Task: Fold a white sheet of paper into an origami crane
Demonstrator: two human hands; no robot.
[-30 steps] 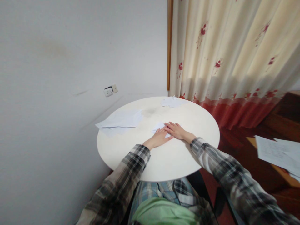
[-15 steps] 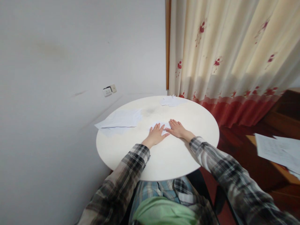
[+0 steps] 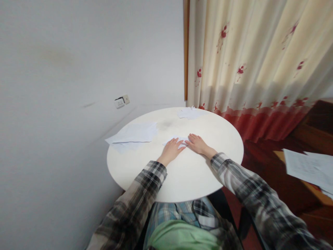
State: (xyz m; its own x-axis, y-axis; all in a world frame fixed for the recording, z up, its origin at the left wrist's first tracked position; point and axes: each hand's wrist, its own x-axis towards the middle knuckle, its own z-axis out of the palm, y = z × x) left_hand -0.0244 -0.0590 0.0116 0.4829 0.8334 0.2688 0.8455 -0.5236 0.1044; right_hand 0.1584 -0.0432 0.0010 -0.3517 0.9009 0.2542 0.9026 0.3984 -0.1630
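A small white piece of paper, perhaps folded, lies flat on the round white table. My left hand rests on its left part, fingers stretched out and the thumb pointing right. On the paper's right end lies my right hand, palm down with its fingers extended. Both hands cover much of the sheet, so its full outline is hidden. Neither hand grips anything.
A stack of white paper overhangs the table's left edge. More crumpled or torn paper sits at the far edge. Behind are a wall socket and a curtain. Written sheets lie on a wooden surface at right.
My left hand's fingers have drawn closer together, and its thumb has shifted slightly left. The right hand stays nearly in place, and slightly more of the paper shows between the hands.
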